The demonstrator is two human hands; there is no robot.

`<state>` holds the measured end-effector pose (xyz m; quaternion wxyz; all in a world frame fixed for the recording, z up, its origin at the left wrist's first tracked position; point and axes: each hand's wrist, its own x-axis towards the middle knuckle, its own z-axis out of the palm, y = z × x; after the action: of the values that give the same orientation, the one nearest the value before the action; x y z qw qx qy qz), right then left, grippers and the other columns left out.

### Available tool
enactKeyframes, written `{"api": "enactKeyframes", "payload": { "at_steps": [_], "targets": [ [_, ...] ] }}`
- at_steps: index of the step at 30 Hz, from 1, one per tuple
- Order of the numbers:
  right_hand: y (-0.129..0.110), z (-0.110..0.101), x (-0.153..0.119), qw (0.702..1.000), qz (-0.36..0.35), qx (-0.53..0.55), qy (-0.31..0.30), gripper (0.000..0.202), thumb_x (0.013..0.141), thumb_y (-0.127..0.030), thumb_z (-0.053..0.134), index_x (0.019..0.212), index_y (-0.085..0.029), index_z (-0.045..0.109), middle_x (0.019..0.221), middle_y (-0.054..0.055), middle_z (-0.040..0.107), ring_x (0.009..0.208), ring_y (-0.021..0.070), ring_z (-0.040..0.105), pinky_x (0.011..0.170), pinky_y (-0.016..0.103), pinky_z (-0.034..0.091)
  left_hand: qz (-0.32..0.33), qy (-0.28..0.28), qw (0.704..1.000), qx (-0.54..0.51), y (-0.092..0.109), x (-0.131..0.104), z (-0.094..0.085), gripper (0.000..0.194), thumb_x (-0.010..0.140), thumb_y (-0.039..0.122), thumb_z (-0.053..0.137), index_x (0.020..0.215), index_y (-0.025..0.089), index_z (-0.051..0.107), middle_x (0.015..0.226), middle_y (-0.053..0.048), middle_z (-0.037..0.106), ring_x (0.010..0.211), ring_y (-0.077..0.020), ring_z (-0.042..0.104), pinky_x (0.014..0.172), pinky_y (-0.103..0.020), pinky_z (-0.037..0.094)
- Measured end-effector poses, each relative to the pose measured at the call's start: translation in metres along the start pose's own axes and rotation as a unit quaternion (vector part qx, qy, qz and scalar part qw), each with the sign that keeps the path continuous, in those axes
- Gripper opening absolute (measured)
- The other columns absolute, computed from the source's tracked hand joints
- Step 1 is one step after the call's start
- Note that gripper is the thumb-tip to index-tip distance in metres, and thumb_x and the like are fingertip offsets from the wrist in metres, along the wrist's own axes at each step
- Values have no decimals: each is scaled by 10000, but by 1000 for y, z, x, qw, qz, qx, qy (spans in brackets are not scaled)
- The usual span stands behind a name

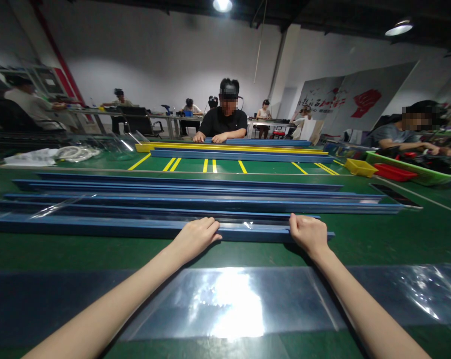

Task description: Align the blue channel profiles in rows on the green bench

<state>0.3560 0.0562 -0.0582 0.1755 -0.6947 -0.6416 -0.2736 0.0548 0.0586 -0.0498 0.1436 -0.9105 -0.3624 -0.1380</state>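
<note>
A long blue channel [128,227] lies across the green table in front of me, with clear film [243,224] inside it. My left hand [200,237] is closed on the channel near the middle of the view, fingers bent over its near wall. Near the channel's right end, my right hand [308,232] is closed round it too, the thumb side up. Below my forearms a wide clear plastic sheet [165,304] lies flat and reflects the ceiling light.
More blue channels [195,188] lie just beyond. Farther off are yellow and blue strips [225,148], where a person in black works. Yellow [361,167], red [394,172] and green trays [434,174] stand at the right, near a dark flat panel [395,196].
</note>
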Motion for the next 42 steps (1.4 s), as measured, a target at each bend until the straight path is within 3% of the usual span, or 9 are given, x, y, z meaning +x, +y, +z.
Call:
{"api": "enactKeyframes", "payload": {
  "at_steps": [4,8,14,21,35,42],
  "targets": [
    [0,-1,0,1000,-3,-2,-25,486,817,-309,315,501,-138,642,545,104,638,448,151,537,452,235,208,-17,-1,1000,-12,0,0,-1,149,823,293,501,852,147,493,874,-53,526,779,-161,527,606,-247,444],
    [0,-2,0,1000,-3,0,-27,490,819,-312,309,501,-135,637,532,105,629,442,145,531,451,232,205,-26,45,998,-25,-1,-3,3,207,827,316,491,953,152,491,889,-55,512,812,-162,518,633,-254,454],
    [2,-1,-1,1000,-24,13,-8,492,819,-320,298,477,-141,603,510,89,611,423,126,499,450,236,201,-5,99,995,4,-3,-6,7,215,836,352,468,844,144,524,792,-52,507,732,-165,495,641,-279,420],
    [5,-3,-2,999,-44,30,-1,485,832,-335,290,491,-147,580,527,74,613,440,121,497,449,230,188,-23,122,992,35,0,-8,7,246,833,377,463,811,145,540,750,-48,502,700,-167,473,597,-266,381],
    [6,-1,-3,997,-65,51,9,485,853,-341,277,495,-153,543,521,58,595,462,113,499,464,225,213,-68,83,994,-21,1,-7,5,255,831,395,464,769,153,517,782,-38,536,746,-166,504,616,-253,405],
    [7,-2,-3,996,-71,56,3,488,862,-350,262,508,-161,539,540,53,604,490,122,526,471,227,231,-60,105,993,17,1,-7,9,258,821,403,478,757,156,518,769,-39,540,727,-173,495,592,-258,385]
  ]
}}
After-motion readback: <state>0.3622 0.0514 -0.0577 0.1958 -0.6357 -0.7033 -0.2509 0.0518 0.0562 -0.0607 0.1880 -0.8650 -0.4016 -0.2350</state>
